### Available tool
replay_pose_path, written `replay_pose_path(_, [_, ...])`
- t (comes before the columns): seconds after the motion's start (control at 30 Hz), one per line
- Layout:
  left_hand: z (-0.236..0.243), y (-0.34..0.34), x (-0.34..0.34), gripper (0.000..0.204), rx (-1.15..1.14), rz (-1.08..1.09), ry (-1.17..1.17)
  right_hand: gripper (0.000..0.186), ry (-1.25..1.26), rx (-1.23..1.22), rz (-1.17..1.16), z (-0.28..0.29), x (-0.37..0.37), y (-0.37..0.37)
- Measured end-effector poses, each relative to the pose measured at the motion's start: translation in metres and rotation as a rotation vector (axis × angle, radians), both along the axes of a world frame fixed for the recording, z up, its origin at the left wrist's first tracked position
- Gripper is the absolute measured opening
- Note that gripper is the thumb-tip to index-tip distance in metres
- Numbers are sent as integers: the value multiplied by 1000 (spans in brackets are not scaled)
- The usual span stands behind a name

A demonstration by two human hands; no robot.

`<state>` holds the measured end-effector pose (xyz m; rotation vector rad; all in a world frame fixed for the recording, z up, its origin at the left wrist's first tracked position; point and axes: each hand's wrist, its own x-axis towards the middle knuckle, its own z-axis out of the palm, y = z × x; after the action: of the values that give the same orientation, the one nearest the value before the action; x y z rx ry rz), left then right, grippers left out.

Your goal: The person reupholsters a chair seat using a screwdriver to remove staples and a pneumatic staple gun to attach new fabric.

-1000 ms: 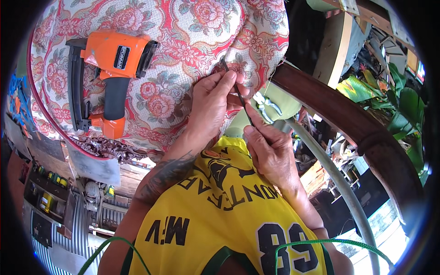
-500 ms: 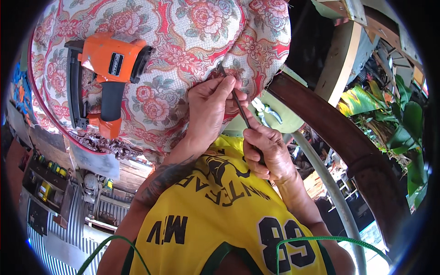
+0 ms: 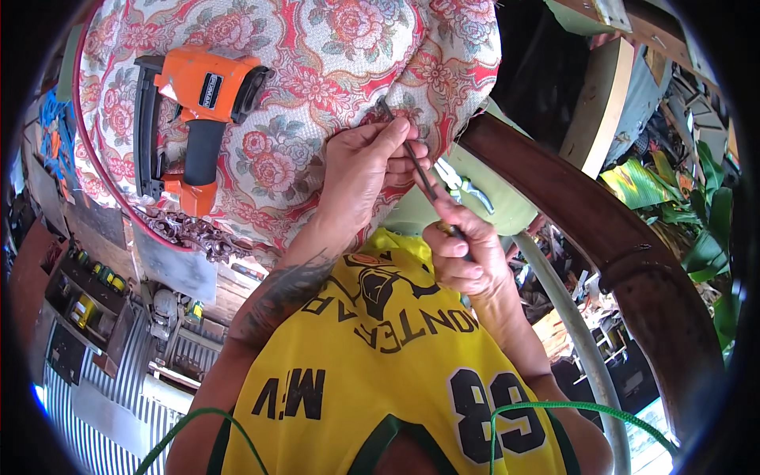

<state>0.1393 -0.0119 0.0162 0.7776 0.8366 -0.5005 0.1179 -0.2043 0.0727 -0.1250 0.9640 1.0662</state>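
A screwdriver [image 3: 422,176] with a long dark shaft slants up and to the left. My right hand [image 3: 473,249] is closed around its handle, which is mostly hidden by the fingers. Close to the tip, my left hand [image 3: 364,158] pinches the shaft between thumb and fingers. The tip meets the floral upholstery fabric [image 3: 317,87], red and cream, near a fold; how far it goes under the cloth I cannot tell. On the fabric to the left lies an orange and black staple gun [image 3: 207,91], touched by neither hand.
Pliers [image 3: 467,190] lie on a light green surface [image 3: 507,210] just beyond my right hand. A curved dark brown wooden piece [image 3: 570,190] and a pale metal tube [image 3: 566,309] stand at the right. Carved dark trim [image 3: 202,237] edges the upholstery. Leafy plants [image 3: 708,214] grow far right.
The view has shifted slightly, so the staple gun appears farther right. My right hand has tilted a little on the handle; both hands keep their grip on the screwdriver.
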Motion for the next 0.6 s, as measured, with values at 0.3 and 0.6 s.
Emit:
replay_pose_path(0.3, [-3, 4, -1, 32, -34, -41, -15, 45, -18, 67, 82, -4, 20, -14])
replay_pose_path(0.6, [3, 8, -4, 36, 4, -92, -25, 49, -270, -184, 177, 7, -11, 12])
